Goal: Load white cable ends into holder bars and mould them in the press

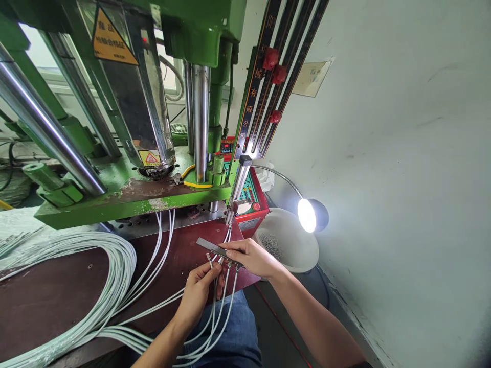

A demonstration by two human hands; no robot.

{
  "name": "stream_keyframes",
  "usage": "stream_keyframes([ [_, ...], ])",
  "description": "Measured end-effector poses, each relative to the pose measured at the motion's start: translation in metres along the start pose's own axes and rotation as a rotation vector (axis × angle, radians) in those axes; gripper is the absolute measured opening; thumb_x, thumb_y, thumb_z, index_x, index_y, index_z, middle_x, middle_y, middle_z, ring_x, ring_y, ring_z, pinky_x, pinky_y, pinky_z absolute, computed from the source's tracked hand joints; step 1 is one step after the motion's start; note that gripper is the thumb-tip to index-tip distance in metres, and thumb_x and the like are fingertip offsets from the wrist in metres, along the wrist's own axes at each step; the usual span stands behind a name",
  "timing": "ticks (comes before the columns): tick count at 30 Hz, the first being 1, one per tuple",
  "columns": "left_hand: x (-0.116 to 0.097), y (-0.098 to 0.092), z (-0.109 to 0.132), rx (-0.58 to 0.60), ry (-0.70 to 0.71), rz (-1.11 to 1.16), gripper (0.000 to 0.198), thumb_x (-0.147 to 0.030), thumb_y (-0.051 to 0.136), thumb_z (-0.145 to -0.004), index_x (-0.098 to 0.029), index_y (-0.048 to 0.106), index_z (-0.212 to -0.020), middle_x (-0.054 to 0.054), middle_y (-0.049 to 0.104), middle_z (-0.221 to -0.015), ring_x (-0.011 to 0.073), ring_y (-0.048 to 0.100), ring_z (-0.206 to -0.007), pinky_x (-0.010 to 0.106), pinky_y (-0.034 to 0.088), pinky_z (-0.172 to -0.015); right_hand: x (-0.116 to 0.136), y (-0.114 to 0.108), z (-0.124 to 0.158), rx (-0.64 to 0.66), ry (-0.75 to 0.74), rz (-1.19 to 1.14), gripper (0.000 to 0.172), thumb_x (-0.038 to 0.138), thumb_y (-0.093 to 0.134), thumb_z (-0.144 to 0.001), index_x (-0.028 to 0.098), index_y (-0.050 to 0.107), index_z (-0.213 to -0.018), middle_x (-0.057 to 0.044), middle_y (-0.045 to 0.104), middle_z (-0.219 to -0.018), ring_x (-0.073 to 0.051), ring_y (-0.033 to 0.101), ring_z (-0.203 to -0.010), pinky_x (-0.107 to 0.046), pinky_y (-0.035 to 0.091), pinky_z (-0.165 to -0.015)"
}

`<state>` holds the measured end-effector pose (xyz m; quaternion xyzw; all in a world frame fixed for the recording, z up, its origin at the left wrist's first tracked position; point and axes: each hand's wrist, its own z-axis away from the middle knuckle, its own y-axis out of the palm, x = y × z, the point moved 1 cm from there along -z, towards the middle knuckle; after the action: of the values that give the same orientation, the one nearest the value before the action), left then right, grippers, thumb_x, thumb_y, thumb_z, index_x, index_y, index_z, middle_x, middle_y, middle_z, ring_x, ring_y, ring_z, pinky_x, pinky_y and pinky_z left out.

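Observation:
My right hand (pixel 255 258) is closed on a flat grey metal bar (pixel 207 246), held slantwise over the table's front right corner. Several white cables (pixel 233 294) hang from the bar by metal-tipped ends along its lower side. Just below and left of it, my left hand (pixel 198 287) pinches a white cable near its metal-tipped end (pixel 209 257), which points up towards the bar. My left fingers partly hide the other cables, so I cannot tell whether this end touches the bar. A large coil of white cable (pixel 120 255) lies on the dark red table (pixel 34 301).
The green press (pixel 153 204) stands over the table's back, with more cables running out beneath it. A red control box (pixel 249 199) and a lit gooseneck lamp (pixel 308 215) are at the right. Beneath the lamp, a white tub (pixel 303 255) holds small metal pieces.

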<state>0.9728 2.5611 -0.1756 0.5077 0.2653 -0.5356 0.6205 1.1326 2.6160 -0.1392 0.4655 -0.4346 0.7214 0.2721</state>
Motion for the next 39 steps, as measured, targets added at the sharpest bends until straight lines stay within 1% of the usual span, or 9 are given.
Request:
stream_keyframes([
  [6,0.004,0.0,-0.001,-0.068,0.018,-0.063,0.037,-0.046,0.063,-0.078,-0.017,0.055,-0.055,-0.002,0.054,-0.046,0.0083,0.043,-0.038,0.023,0.032,-0.043,0.006,-0.001,0.003,-0.013,0.016,0.138,0.037,0.027,0.052,-0.088,0.018,0.072,-0.118,0.002,0.065,-0.071,-0.01,0.047,-0.06,-0.021,0.038,-0.057],
  [9,0.002,0.002,0.0,-0.075,0.019,-0.089,0.038,-0.047,0.063,-0.078,-0.017,0.054,-0.055,-0.002,0.053,-0.045,0.0082,0.042,-0.037,0.022,0.03,-0.042,0.011,0.0,0.006,-0.009,0.032,0.172,0.038,0.025,0.051,-0.089,0.02,0.071,-0.12,0.003,0.06,-0.066,-0.009,0.042,-0.057,-0.02,0.034,-0.055],
  [16,-0.007,0.005,0.0,-0.158,0.044,-0.103,0.036,-0.048,0.063,-0.076,-0.018,0.054,-0.058,-0.003,0.053,-0.047,0.008,0.042,-0.037,0.021,0.03,-0.041,0.008,0.005,0.007,-0.034,0.0,0.15,0.044,0.029,0.051,-0.09,0.018,0.065,-0.129,-0.001,0.068,-0.081,-0.011,0.047,-0.065,-0.022,0.038,-0.062],
  [21,-0.005,0.001,-0.003,-0.058,-0.052,-0.207,0.036,-0.047,0.063,-0.075,-0.018,0.054,-0.055,-0.002,0.054,-0.043,0.0083,0.039,-0.033,0.022,0.026,-0.039,0.004,-0.001,0.004,0.068,0.005,0.184,0.042,0.029,0.052,-0.089,0.018,0.067,-0.126,0.002,0.058,-0.067,-0.01,0.038,-0.059,-0.021,0.032,-0.056],
  [23,-0.006,0.001,-0.003,-0.006,-0.068,-0.23,0.037,-0.049,0.061,-0.077,-0.018,0.057,-0.056,-0.001,0.057,-0.045,0.0104,0.045,-0.036,0.023,0.032,-0.041,0.003,-0.004,0.004,0.082,-0.006,0.158,0.041,0.028,0.052,-0.088,0.018,0.069,-0.123,0.002,0.059,-0.07,-0.01,0.04,-0.06,-0.021,0.033,-0.057],
  [27,-0.021,-0.009,0.0,-0.045,0.036,-0.29,0.033,-0.048,0.062,-0.078,-0.018,0.063,-0.064,0.002,0.067,-0.06,0.0172,0.062,-0.056,0.027,0.048,-0.058,-0.007,-0.011,0.01,0.053,0.001,0.096,0.04,0.029,0.052,-0.088,0.015,0.071,-0.121,0.0,0.062,-0.074,-0.011,0.044,-0.064,-0.022,0.036,-0.06],
  [33,-0.071,-0.038,-0.009,-0.361,0.386,-0.411,0.034,-0.05,0.057,-0.083,-0.018,0.065,-0.089,0.005,0.073,-0.081,0.0203,0.069,-0.07,0.033,0.055,-0.077,-0.034,-0.024,0.048,0.003,0.053,-0.032,0.039,0.031,0.052,-0.09,0.018,0.07,-0.121,-0.002,0.065,-0.082,-0.015,0.051,-0.074,-0.025,0.041,-0.069],
  [36,-0.074,-0.034,-0.031,-0.291,0.419,-0.7,0.034,-0.047,0.047,-0.088,-0.019,0.065,-0.096,0.006,0.074,-0.083,0.0214,0.071,-0.076,0.033,0.054,-0.078,-0.037,-0.022,0.064,0.059,0.082,-0.12,0.041,0.033,0.052,-0.091,0.017,0.068,-0.126,-0.004,0.068,-0.086,-0.017,0.055,-0.078,-0.026,0.044,-0.071],
  [39,-0.056,-0.025,-0.05,-0.161,0.354,-0.919,0.027,-0.038,0.053,-0.083,-0.02,0.067,-0.097,0.007,0.076,-0.081,0.0229,0.071,-0.075,0.033,0.053,-0.074,-0.029,-0.017,0.066,0.102,0.087,-0.119,0.04,0.032,0.052,-0.092,0.018,0.067,-0.126,-0.005,0.069,-0.091,-0.016,0.056,-0.078,-0.026,0.044,-0.069],
])
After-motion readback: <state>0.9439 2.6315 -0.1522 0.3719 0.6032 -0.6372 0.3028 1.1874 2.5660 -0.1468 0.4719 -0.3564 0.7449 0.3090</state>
